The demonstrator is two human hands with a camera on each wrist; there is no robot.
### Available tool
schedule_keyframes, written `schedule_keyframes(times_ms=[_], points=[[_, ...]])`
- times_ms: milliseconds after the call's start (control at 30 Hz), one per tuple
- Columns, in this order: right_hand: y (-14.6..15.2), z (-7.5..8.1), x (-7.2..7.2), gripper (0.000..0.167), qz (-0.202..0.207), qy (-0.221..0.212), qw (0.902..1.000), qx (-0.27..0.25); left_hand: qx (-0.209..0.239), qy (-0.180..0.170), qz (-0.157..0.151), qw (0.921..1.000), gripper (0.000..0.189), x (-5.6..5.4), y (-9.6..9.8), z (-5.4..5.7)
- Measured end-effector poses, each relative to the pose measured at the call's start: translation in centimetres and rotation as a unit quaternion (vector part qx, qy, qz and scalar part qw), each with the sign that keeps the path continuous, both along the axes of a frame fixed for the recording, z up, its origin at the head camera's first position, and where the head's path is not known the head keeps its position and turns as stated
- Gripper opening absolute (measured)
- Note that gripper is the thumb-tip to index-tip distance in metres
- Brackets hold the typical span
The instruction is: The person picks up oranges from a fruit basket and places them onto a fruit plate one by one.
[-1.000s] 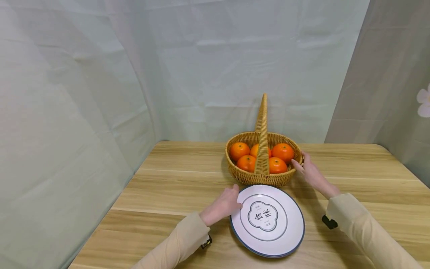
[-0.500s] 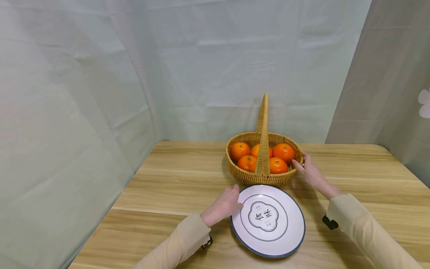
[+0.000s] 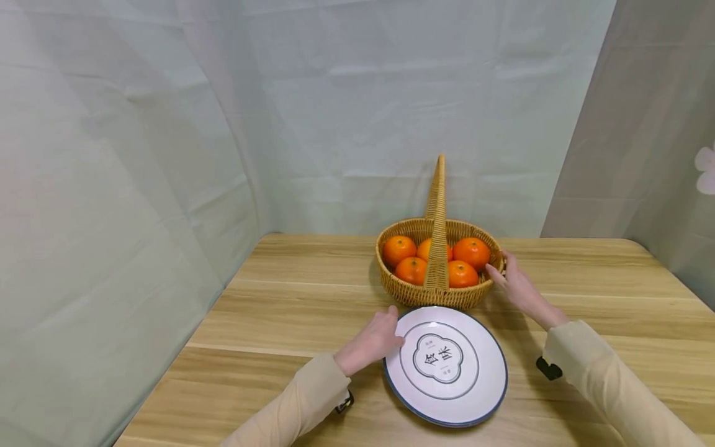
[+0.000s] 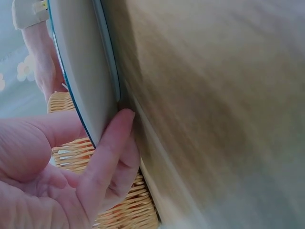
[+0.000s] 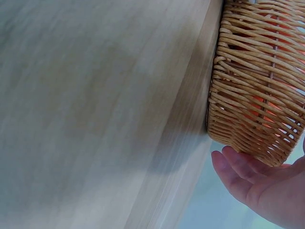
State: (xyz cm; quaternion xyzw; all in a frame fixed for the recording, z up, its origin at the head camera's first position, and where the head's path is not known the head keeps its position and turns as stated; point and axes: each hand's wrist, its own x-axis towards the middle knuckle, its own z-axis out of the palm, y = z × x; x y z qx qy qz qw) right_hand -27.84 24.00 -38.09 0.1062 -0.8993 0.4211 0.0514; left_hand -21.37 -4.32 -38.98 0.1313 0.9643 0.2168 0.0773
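Observation:
A white plate (image 3: 469,388) with a blue rim and dark printed characters lies on the wooden table in front of a wicker basket (image 3: 410,297). My left hand (image 3: 371,340) pinches its left edge, thumb on top and fingers underneath in the left wrist view. A second rim or ring (image 4: 108,47) shows below the upper edge; I cannot tell whether it is another plate. Several orange mandarins (image 3: 471,253) fill the upright basket under its tall handle (image 3: 437,242). My right hand (image 3: 521,290) grips the basket's right end, thumb at the rim and fingers against the outside weave.
The wooden table (image 3: 290,298) reaches out to both sides of the basket. Behind it hangs a pale cloth backdrop (image 3: 391,112), with a greyer cloth at the right. Both forearms wear beige sleeves with dark devices at the wrists.

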Motion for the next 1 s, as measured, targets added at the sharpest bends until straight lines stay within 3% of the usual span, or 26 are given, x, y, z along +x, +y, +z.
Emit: schedule_keyframes(times_ms=[233, 500, 1000], points=[[0.0, -0.1, -0.1, 0.068, -0.001, -0.006, 1.0, -0.002, 0.018, 0.002, -0.014, 0.9997, 0.051, -0.2, -0.4, -0.1], [0.0, -0.1, 0.0, 0.067, 0.004, 0.003, 1.0, -0.008, 0.051, 0.022, -0.029, 0.9981, 0.035, -0.6, -1.1, 1.0], [0.0, -0.1, -0.1, 0.066, 0.003, 0.0, 1.0, -0.007, 0.046, 0.022, -0.032, 0.9982, 0.035, -0.6, -1.1, 0.8]])
